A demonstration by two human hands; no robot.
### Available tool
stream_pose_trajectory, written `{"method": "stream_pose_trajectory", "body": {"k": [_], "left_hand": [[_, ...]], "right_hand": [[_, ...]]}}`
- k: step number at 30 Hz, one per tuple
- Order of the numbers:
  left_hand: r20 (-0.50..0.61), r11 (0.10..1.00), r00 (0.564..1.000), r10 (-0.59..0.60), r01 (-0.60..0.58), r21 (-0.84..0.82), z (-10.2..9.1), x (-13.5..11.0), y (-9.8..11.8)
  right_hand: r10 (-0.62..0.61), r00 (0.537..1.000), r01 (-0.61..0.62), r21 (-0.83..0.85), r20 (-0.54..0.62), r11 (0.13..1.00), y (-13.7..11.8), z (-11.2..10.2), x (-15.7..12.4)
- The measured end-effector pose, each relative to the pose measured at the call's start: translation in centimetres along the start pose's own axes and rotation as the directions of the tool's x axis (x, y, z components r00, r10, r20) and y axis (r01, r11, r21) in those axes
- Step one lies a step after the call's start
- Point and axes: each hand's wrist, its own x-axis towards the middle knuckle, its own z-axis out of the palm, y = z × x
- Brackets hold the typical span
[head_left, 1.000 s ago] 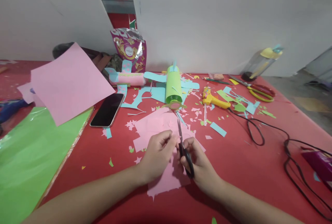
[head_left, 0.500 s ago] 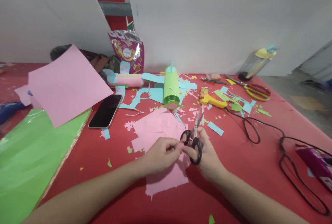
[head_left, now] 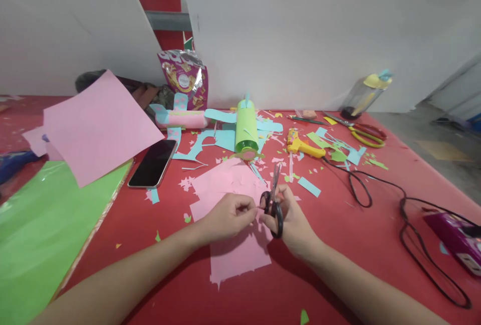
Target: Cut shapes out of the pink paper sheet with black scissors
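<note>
My right hand [head_left: 291, 222] is closed around the black handles of a pair of scissors [head_left: 277, 184], whose blades point away from me and look nearly closed. Close beside it, my left hand [head_left: 231, 214] pinches a tiny piece of pink paper [head_left: 258, 208] between thumb and finger, mostly hidden by the fingertips. Under both hands lie sheets of pink paper [head_left: 236, 260] with jagged cut edges. Just beyond them stands a green paper-covered plane [head_left: 246, 124] with blue wings. A pink plane [head_left: 187, 118] with blue parts rests to its left.
A phone [head_left: 153, 163], a large pink sheet [head_left: 101, 129] and a green sheet [head_left: 33, 229] lie left. To the right are a yellow glue gun [head_left: 306, 147] with a looping black cable, larger scissors [head_left: 366, 132], a purple power strip [head_left: 454, 239] and a clear bottle [head_left: 363, 97]. Paper scraps are scattered around.
The right hand and scissors have shifted slightly left and turned, with the blades now more upright. My left hand has moved a little left, and the fingertips are slightly farther apart.
</note>
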Motion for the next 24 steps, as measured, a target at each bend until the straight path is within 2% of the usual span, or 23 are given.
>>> {"method": "stream_pose_trajectory", "body": {"k": [7, 14, 19, 24], "left_hand": [[-0.189, 0.998, 0.982, -0.015, 0.002, -0.065, 0.2, 0.1, -0.3], [-0.030, 1.000, 1.000, 0.001, -0.001, 0.014, 0.7, -0.1, 0.0], [-0.070, 0.995, 0.996, 0.047, -0.041, 0.088, 1.1, -0.1, -0.3], [-0.072, 0.995, 0.996, 0.046, -0.040, 0.092, 1.0, 0.1, -0.6]], "right_hand": [[-0.056, 0.994, 0.050, -0.065, -0.099, 0.997, 0.0, -0.2, 0.2], [-0.060, 0.995, 0.059, -0.012, -0.079, 0.998, 0.1, 0.0, 0.3], [-0.055, 0.995, 0.055, 0.001, -0.082, 0.998, 0.3, -0.1, 0.3], [-0.033, 0.995, 0.032, -0.004, -0.090, 0.999, 0.6, -0.2, 0.3]]}}
